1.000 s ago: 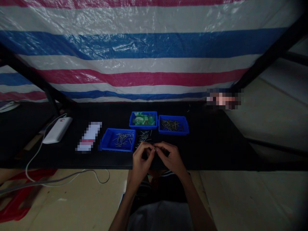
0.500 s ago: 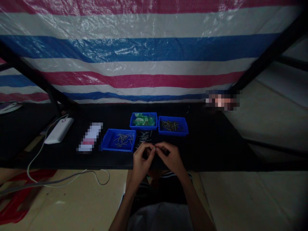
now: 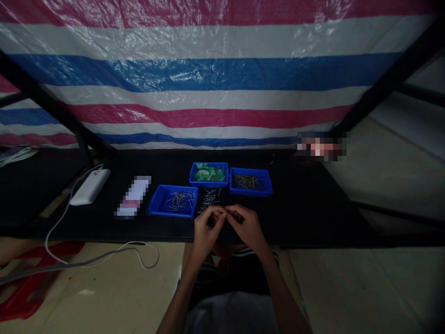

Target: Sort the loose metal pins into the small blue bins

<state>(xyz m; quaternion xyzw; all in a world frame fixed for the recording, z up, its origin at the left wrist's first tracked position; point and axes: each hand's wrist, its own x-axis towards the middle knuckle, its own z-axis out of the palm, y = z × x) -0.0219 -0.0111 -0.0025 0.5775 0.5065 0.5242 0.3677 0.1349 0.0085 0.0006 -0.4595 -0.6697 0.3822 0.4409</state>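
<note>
My left hand (image 3: pixel 207 228) and my right hand (image 3: pixel 247 227) meet fingertip to fingertip above the near part of the black table, both in a pinch. A tiny greenish speck shows between the fingertips; what it belongs to is too small to make out. Just beyond my left hand lies a loose pile of thin metal pins (image 3: pixel 209 197). Left of the pile, a blue tray (image 3: pixel 158 200) holds more silvery pins. Behind stand a blue tray (image 3: pixel 208 184) with green pieces in clear plastic and another blue tray (image 3: pixel 251 191) full of brassy, nail-like pins.
On the left of the black table (image 3: pixel 306 204) lie a white power bank (image 3: pixel 91 186) with a cable (image 3: pixel 55 227) hanging over the edge, and a pixelated flat item (image 3: pixel 135 197). A striped tarp (image 3: pixel 215 74) hangs behind. A red stool (image 3: pixel 21 290) stands on the floor at left.
The whole view has shifted slightly. My hands stay together in nearly the same pose, and the greenish speck between the fingertips is now easier to see.
</note>
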